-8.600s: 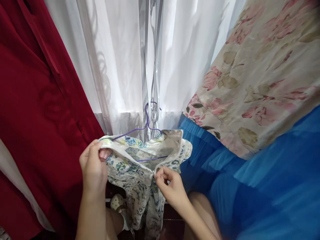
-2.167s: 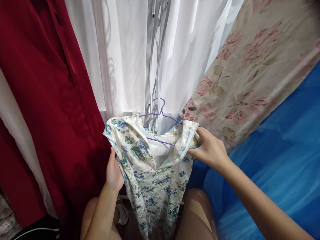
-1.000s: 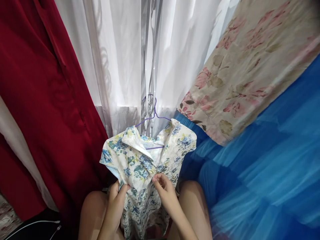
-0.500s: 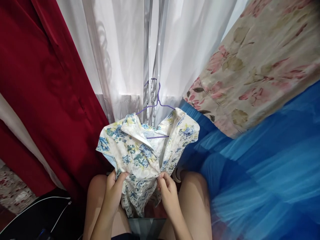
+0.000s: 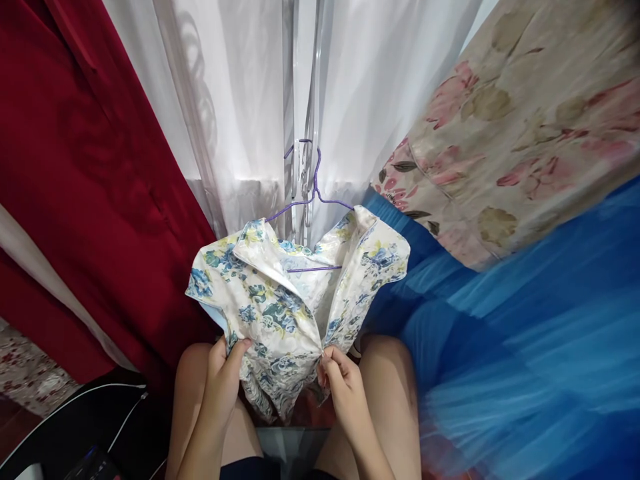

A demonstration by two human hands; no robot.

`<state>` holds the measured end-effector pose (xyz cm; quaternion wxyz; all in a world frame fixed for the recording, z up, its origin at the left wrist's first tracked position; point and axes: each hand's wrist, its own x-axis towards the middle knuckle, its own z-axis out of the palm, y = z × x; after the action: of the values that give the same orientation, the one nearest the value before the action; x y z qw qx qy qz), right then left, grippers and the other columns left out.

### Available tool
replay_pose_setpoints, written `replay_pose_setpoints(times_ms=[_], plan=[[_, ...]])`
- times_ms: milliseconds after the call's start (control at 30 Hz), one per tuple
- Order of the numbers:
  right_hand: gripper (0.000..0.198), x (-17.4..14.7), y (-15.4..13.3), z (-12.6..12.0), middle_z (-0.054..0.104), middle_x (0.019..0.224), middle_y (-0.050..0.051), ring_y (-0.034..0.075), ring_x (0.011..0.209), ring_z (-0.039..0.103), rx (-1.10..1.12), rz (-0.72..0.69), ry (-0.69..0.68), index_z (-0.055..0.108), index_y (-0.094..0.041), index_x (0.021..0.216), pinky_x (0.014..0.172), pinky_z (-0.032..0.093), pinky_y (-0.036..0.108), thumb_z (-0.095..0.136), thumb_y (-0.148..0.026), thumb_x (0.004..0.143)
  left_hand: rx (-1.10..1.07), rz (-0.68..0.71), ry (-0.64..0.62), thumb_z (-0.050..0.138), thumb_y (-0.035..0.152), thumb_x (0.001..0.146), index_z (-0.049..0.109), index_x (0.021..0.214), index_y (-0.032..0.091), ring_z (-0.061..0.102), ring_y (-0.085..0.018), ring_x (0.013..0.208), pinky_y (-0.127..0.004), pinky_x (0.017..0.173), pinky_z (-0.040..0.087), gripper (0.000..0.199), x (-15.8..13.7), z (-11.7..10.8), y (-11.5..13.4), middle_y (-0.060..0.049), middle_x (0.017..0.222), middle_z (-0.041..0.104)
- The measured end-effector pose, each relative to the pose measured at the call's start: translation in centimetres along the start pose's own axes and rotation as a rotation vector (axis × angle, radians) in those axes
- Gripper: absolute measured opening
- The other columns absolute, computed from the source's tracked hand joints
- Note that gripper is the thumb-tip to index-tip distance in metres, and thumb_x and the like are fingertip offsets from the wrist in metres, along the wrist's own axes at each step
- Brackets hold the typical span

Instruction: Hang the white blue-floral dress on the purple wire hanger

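Observation:
A white short-sleeved dress with blue and yellow flowers hangs on a purple wire hanger in front of me. Its front is open in a V, and the hanger's lower bar shows inside the neckline. My left hand grips the garment's side at waist height, thumb on the outer face. At the bottom of the V, my right hand pinches the front edge between thumb and fingers. Whether a zip or button lies in that pinch is too small to tell. The lower part hangs bunched between my knees.
White curtains with dangling straps hang behind the hanger. Red cloth is on the left, floral fabric and blue tulle on the right. A black surface with a white cable lies at lower left.
The dress and hanger look slightly nearer and higher in view. Both hands keep their hold; the right has shifted slightly to the right with the front edge.

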<state>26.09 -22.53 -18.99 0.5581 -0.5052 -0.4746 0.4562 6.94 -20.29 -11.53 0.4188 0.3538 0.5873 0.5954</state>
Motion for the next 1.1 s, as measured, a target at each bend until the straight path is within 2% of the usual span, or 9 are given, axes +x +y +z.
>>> replay_pose_setpoints(times_ms=[267, 433, 500, 600, 667, 733, 833, 900, 1100], plan=[[0.031, -0.2, 0.7, -0.2, 0.038, 0.058, -0.006, 0.012, 0.054, 0.032, 0.024, 0.035, 0.030, 0.046, -0.022, 0.070, 0.050, 0.027, 0.025, 0.052, -0.043, 0.092, -0.098, 0.025, -0.003, 0.068, 0.035, 0.070, 0.072, 0.101, 0.013, 0.067, -0.029, 0.100, -0.031, 0.085, 0.052, 0.038, 0.1, 0.1, -1.0, -0.006, 0.091, 0.075], [0.035, -0.6, 0.2, -0.2, 0.038, 0.054, -0.006, 0.013, 0.051, 0.033, 0.046, 0.059, 0.009, 0.047, -0.022, 0.068, 0.048, 0.028, 0.025, 0.051, -0.049, 0.091, -0.133, 0.052, -0.067, 0.065, 0.034, 0.077, 0.067, 0.113, 0.016, 0.064, -0.028, 0.109, -0.030, 0.088, 0.052, 0.040, 0.5, -0.2, -1.6, -0.005, 0.104, 0.073], [0.034, -0.7, 0.0, -0.1, 0.040, 0.053, -0.006, 0.013, 0.050, 0.034, 0.061, 0.042, -0.004, 0.049, -0.022, 0.069, 0.049, 0.028, 0.025, 0.053, -0.048, 0.090, -0.100, 0.140, -0.060, 0.064, 0.034, 0.081, 0.061, 0.122, 0.018, 0.060, -0.028, 0.116, -0.032, 0.095, 0.049, 0.045, 1.0, -0.4, -2.0, -0.007, 0.117, 0.069], [0.027, -0.8, -0.4, 0.3, 0.042, 0.053, -0.006, 0.012, 0.050, 0.036, 0.061, 0.027, 0.005, 0.052, -0.020, 0.070, 0.049, 0.027, 0.024, 0.058, -0.041, 0.087, 0.008, 0.377, 0.073, 0.064, 0.033, 0.084, 0.049, 0.136, 0.021, 0.049, -0.027, 0.129, -0.036, 0.106, 0.041, 0.055, 1.8, -0.7, -2.9, -0.011, 0.139, 0.054], [0.023, -1.0, -0.9, 0.7, 0.042, 0.052, -0.006, 0.011, 0.049, 0.035, 0.049, 0.042, 0.023, 0.053, -0.020, 0.070, 0.048, 0.025, 0.024, 0.059, -0.036, 0.086, 0.141, 0.523, 0.119, 0.064, 0.030, 0.085, 0.049, 0.136, 0.022, 0.047, -0.027, 0.130, -0.038, 0.107, 0.038, 0.053, 1.9, -0.7, -3.6, -0.011, 0.141, 0.050], [0.021, -1.5, -1.6, 1.0, 0.041, 0.051, -0.006, 0.010, 0.047, 0.033, 0.033, 0.064, 0.035, 0.054, -0.019, 0.070, 0.047, 0.024, 0.023, 0.059, -0.032, 0.086, 0.267, 0.568, -0.028, 0.062, 0.027, 0.086, 0.058, 0.124, 0.021, 0.053, -0.026, 0.122, -0.038, 0.104, 0.041, 0.039, 1.3, -0.3, -4.2, -0.010, 0.130, 0.057], [0.018, -2.1, -2.7, 1.3, 0.044, 0.051, -0.006, 0.009, 0.047, 0.034, 0.014, 0.075, 0.039, 0.055, -0.018, 0.071, 0.047, 0.026, 0.023, 0.058, -0.029, 0.085, 0.322, 0.450, -0.532, 0.060, 0.022, 0.086, 0.063, 0.108, 0.021, 0.062, -0.022, 0.105, -0.034, 0.094, 0.047, 0.023, -0.5, 1.1, -4.8, -0.006, 0.109, 0.067], [0.016, -2.3, -3.5, 1.2, 0.046, 0.052, -0.006, 0.009, 0.047, 0.036, 0.007, 0.072, 0.038, 0.055, -0.017, 0.070, 0.048, 0.027, 0.022, 0.059, -0.027, 0.082, 0.296, 0.372, -0.735, 0.058, 0.020, 0.086, 0.062, 0.107, 0.021, 0.064, -0.021, 0.100, -0.032, 0.090, 0.048, 0.021, -1.8, 2.4, -5.1, -0.004, 0.104, 0.068], [0.018, -1.9, -5.3, 0.9, 0.045, 0.047, -0.006, 0.007, 0.043, 0.034, 0.026, 0.088, 0.043, 0.057, -0.016, 0.065, 0.045, 0.024, 0.021, 0.062, -0.027, 0.080, 0.303, 0.443, -0.649, 0.053, 0.018, 0.088, 0.055, 0.084, 0.020, 0.061, -0.017, 0.083, -0.027, 0.078, 0.045, 0.004, -3.1, 4.9, -5.3, -0.001, 0.084, 0.063]])
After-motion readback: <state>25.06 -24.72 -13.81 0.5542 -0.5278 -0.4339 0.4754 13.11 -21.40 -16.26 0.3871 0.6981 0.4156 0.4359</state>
